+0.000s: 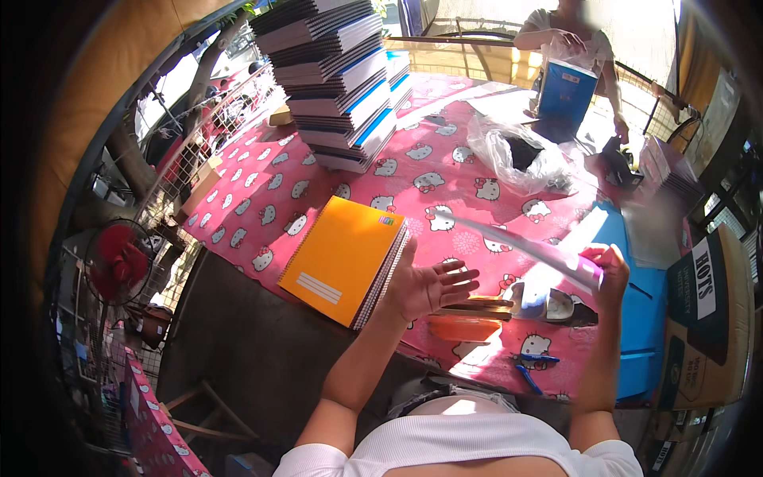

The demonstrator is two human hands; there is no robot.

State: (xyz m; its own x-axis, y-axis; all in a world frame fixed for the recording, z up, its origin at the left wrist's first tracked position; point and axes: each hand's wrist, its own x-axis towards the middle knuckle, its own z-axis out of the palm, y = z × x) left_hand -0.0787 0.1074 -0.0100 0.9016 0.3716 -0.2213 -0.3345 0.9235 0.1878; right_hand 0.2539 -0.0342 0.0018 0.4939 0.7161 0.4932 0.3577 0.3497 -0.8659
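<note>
Orange notebook (343,260) lies on the pink cloth (262,199), spiral edge beside my left hand (429,288), fingers spread wide, empty. Right hand (610,274) pinches a clear sleeve (517,242) aloft (held taut, I judge, for opening).

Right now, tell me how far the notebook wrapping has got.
Done: cannot tell, no finished notebook is clearly visible. In hand: the right hand holds up a clear plastic sheet; the left hand is open beside the orange notebook. Left: the tall notebook stack still waits.
</note>
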